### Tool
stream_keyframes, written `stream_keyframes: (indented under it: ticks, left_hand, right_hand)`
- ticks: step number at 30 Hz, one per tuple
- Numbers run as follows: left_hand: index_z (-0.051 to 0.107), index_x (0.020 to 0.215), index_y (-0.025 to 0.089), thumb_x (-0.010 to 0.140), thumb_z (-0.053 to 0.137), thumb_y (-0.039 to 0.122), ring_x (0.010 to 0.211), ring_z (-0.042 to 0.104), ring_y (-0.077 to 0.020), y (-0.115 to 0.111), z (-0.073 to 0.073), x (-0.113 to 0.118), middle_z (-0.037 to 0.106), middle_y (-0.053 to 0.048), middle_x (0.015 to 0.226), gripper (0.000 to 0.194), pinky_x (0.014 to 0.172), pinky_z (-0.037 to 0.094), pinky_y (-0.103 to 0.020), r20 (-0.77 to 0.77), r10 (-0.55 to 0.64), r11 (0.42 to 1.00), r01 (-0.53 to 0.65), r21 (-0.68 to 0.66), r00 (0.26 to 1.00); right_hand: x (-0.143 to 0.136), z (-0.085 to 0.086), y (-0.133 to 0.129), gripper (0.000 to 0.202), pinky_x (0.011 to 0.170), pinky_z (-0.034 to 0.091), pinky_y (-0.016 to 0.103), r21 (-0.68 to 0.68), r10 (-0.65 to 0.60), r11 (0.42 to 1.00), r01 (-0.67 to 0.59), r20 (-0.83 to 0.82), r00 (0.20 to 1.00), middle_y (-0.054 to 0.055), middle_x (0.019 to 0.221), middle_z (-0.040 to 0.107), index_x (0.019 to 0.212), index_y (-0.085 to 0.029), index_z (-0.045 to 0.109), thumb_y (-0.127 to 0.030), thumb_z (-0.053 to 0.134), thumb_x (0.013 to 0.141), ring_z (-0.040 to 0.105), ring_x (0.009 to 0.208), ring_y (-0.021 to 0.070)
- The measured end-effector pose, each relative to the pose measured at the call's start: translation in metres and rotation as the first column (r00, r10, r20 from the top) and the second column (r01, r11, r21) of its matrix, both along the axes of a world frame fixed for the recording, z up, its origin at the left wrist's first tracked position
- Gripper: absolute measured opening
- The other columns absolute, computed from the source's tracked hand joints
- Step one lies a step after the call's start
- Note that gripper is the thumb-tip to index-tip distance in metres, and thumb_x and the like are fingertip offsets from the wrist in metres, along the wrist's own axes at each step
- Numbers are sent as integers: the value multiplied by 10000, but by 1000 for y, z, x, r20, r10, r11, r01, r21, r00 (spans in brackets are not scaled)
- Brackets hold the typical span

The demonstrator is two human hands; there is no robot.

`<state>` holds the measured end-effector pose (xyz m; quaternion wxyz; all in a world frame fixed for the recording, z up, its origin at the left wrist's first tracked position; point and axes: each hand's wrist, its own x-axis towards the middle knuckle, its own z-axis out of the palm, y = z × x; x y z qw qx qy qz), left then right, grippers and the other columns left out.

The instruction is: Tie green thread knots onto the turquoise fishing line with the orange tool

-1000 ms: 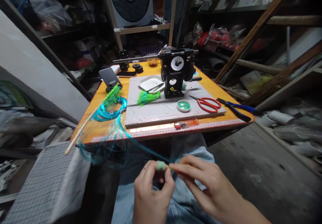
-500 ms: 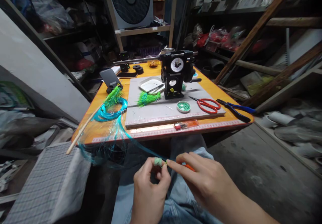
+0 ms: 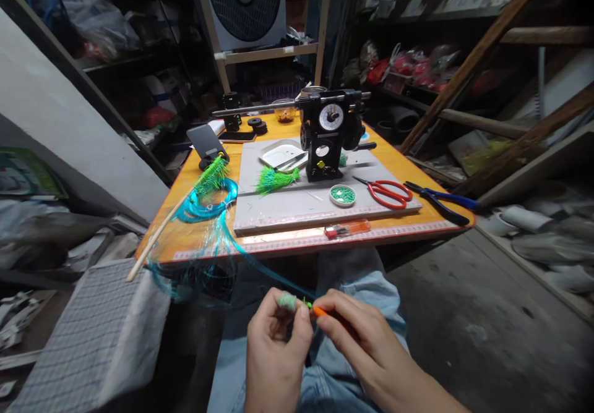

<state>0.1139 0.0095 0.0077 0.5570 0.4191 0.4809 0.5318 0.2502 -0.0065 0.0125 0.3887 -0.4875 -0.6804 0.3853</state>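
Above my lap, my left hand [image 3: 281, 345] pinches a small bright green piece [image 3: 307, 303] between thumb and index finger. Pale green tape [image 3: 286, 302] wraps that index finger. A strand of blue filament [image 3: 269, 272] runs from the table edge down to the pinched piece. My right hand [image 3: 359, 332] is closed around a slim orange tool [image 3: 319, 311], its tip against the green piece at the left fingertips. Most of the tool is hidden in the palm, so its kind does not show.
On the orange table [image 3: 185, 178] stand a black winding machine [image 3: 325, 135], a dish of green beads [image 3: 342, 195], red scissors [image 3: 390, 194], pliers [image 3: 439, 201] and an orange lighter [image 3: 347, 229]. Coiled blue filament [image 3: 204, 206] and a stick with green bristles [image 3: 162, 227] lie left.
My right hand has drawn its fingers back and now grips the orange tool with its end pointing at the green piece. My left hand keeps its pinch. The view has shifted slightly.
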Motion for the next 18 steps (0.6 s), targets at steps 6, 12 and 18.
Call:
stream_keyframes:
  ticks: [6, 12, 18]
  left_hand:
    - [571, 637, 166, 731, 751, 315, 518, 444, -89, 0, 2, -5, 506, 47, 562, 252, 497, 382, -171, 73, -56, 997, 60, -46, 996]
    - [613, 646, 163, 756, 730, 264, 543, 540, -96, 0, 6, -6, 588, 30, 557, 190, 550, 425, -169, 40, -63, 997, 65, -50, 997]
    - [598, 636, 168, 759, 716, 221, 535, 526, -87, -3, 4, -8, 578, 40, 556, 179, 534, 412, -153, -35, -44, 999, 43, -21, 998]
  right_hand:
    - [8, 2, 1, 156, 703, 437, 265, 43, 88, 995, -90, 44, 995, 23, 848, 608, 954, -214, 577, -208, 426, 992, 577, 776, 162]
    - [17, 4, -2, 182, 804, 460, 288, 35, 110, 993, -112, 55, 992, 39, 968, 617, 1102, -253, 536, -188, 411, 986, 596, 898, 182]
    - [15, 1, -2, 121, 778, 491, 271, -67, -4, 998, 1, -40, 999, 31, 996, 597, 1080, -268, 484, -244, 404, 993, 598, 907, 177]
